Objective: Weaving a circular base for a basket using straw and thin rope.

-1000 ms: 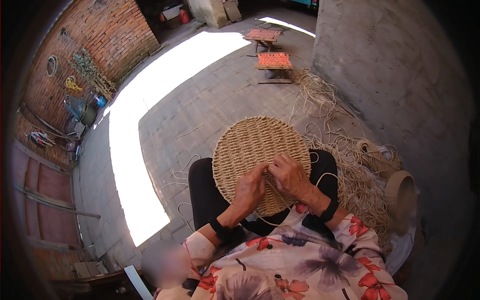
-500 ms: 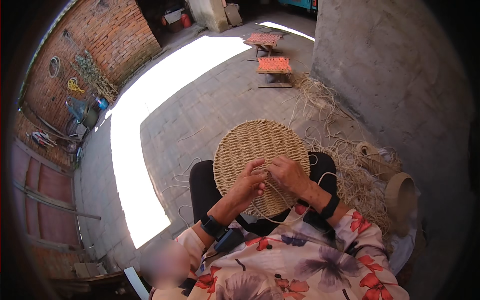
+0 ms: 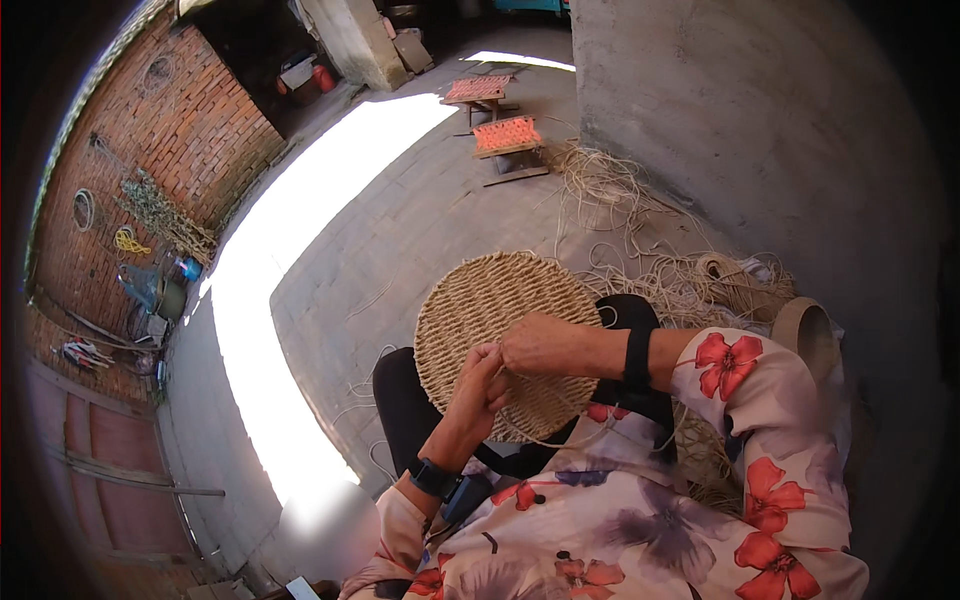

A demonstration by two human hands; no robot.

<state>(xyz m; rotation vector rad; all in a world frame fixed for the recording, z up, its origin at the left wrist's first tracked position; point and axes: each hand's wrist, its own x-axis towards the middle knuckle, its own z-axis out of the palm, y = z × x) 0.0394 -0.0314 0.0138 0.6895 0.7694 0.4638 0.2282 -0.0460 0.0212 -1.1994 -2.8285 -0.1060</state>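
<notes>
A round mat (image 3: 480,290) woven from tan cord lies on my lap, tilted over my dark-trousered knees. My left hand (image 3: 477,388) is over its near left part, fingers bent and closed, with the fingertips meeting my right hand. What sits between them is too small to make out. My right hand (image 3: 535,343) is closed in a pinch at the mat's middle, back of the hand up, wrist crossing the mat's right side. A thin pale cord (image 3: 560,443) comes from under the hands and loops across the mat's near edge.
A tangled heap of cord (image 3: 650,285) lies at the right by the grey wall (image 3: 760,130), with a cord roll (image 3: 720,270) in it and a tan cylindrical thing (image 3: 800,330) nearby. Two low stools with orange woven seats (image 3: 507,132) stand ahead. A brick wall (image 3: 165,120) rises at the left.
My right elbow has swung up and out, and the right forearm now lies nearly level. My left fingers have closed in toward the right hand. The view has turned slightly to the right.
</notes>
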